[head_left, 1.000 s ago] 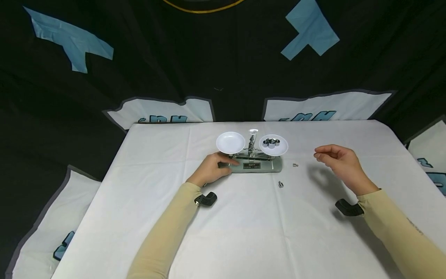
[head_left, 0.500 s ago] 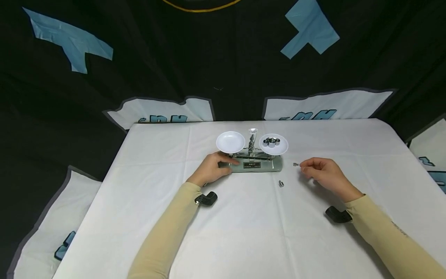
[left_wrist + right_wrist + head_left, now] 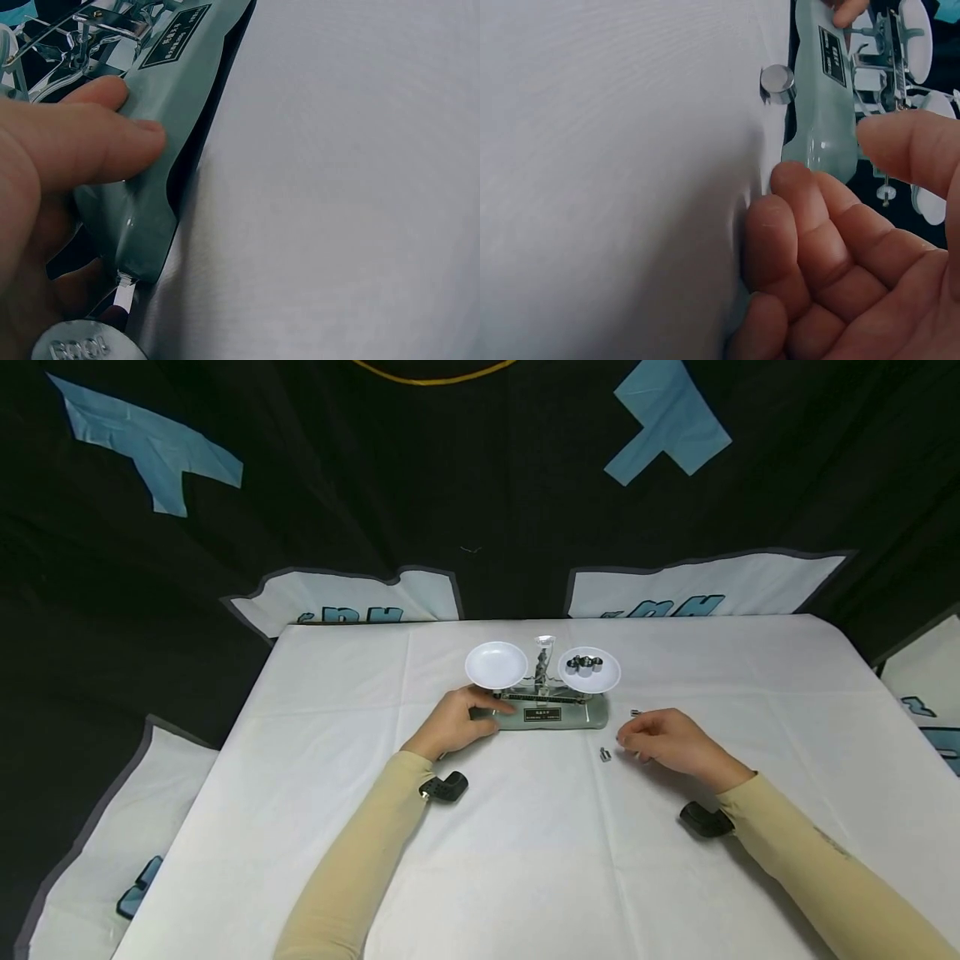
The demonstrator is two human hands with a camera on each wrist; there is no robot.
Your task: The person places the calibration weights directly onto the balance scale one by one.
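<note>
A balance scale (image 3: 555,714) stands mid-table, its left white pan (image 3: 497,665) empty and its right pan (image 3: 602,678) carrying several metal weights. My left hand (image 3: 457,720) grips the left end of the grey-green scale base (image 3: 176,120), thumb and a finger lying on top; a round weight (image 3: 82,346) sits just below it. My right hand (image 3: 660,739) rests low on the cloth with loosely curled fingers (image 3: 795,217) and holds nothing. A small metal weight (image 3: 604,755) lies just left of its fingertips, seen as the weight (image 3: 778,82) beside the base (image 3: 821,112). Another small weight (image 3: 635,712) lies behind the hand.
The white cloth-covered table (image 3: 540,860) is bare in front of the scale. Black wrist-mounted cameras (image 3: 444,787) (image 3: 703,819) sit under both beige sleeves. Dark backdrop with blue patches (image 3: 667,418) hangs behind the far table edge.
My right hand has come down from a raised spot at the right and moved left to the cloth beside the small weight. The left hand and scale have stayed put.
</note>
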